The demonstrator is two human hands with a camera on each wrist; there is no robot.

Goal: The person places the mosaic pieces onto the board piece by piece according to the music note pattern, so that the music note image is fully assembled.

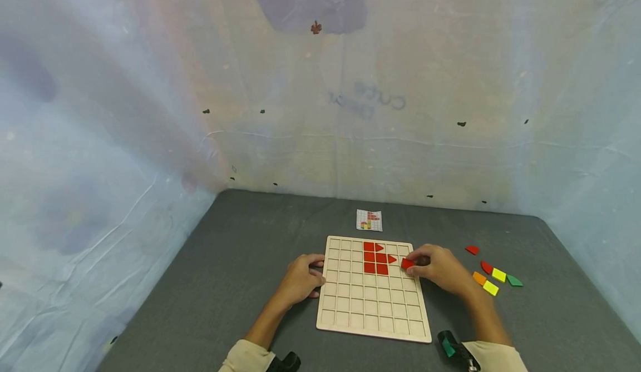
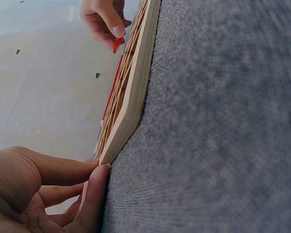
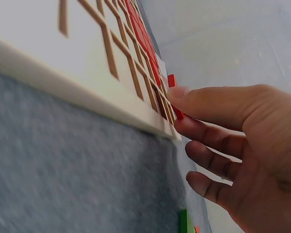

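A red piece [image 1: 406, 263] is pinched between thumb and fingers of the right hand [image 1: 442, 269] at the right side of a wooden grid board [image 1: 350, 306], whose left edge is gripped by the fingertips of the left hand [image 1: 299, 279]. Red squares and triangles [image 1: 369, 257] are set in the board's far half; its near cells are left bare. A patterned card [image 1: 369, 220] is laid beyond the board. The work is judged partly done, with loose red, orange, yellow and green pieces [image 1: 491, 288] scattered to the board's right.
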